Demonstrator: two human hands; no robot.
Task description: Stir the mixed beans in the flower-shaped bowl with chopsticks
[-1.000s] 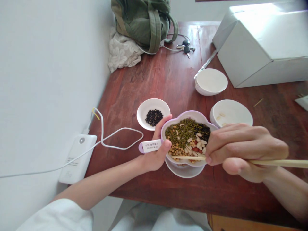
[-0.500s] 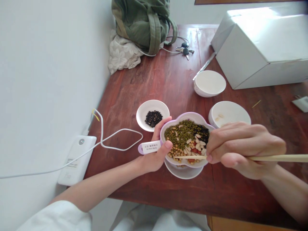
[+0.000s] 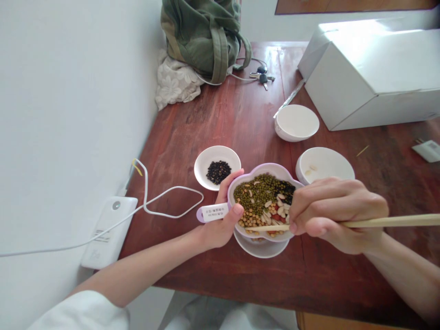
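Note:
My left hand [image 3: 225,220] grips the left side of a lilac, scallop-edged bowl [image 3: 271,169] with a labelled handle. Green beans [image 3: 256,192], yellow soybeans [image 3: 249,215], pale flat seeds [image 3: 282,208], some red pieces and black beans lie inside it. Wooden chopsticks [image 3: 388,222] are held in my right hand [image 3: 340,213], closed, with the tips among the soybeans. Whether both sticks are there is hard to see. Under the lilac bowl, partly hidden, is a white bowl [image 3: 263,250]. A white dish [image 3: 201,167] of black beans [image 3: 219,172] stands just beyond my left fingers.
Beyond my right hand stands a white bowl [image 3: 325,158] with a few pale seeds, and another white bowl [image 3: 297,121] farther back. A large white box [image 3: 347,87], keys [image 3: 263,79] and a green bag [image 3: 195,46] occupy the far side. At left lie a power bank [image 3: 110,233] and cable [image 3: 175,215].
My right hand and the chopsticks have shifted a little left, and the chopsticks' rear end sits slightly higher. My left hand still holds the lilac bowl. The whole view has shifted slightly.

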